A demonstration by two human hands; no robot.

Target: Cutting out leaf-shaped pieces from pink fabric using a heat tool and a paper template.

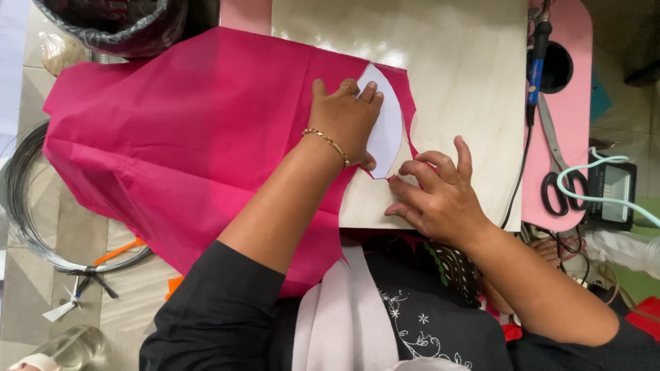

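Observation:
A large sheet of magenta fabric [185,137] lies spread over a pale wooden board [454,75]. A white petal-shaped paper template [386,124] rests on the fabric's right edge. My left hand [344,120], with a gold bracelet and ring, presses flat on the template and fabric, fingers apart. My right hand [436,196] is just below the template's lower tip, its fingertips pinching the fabric edge there against the board.
A pink table [570,137] carries black-handled scissors [558,172] and a blue-handled tool [537,62] with a black cord. A coil of thin wire [27,206] lies at the left, a dark bag-lined bin [117,24] at top left.

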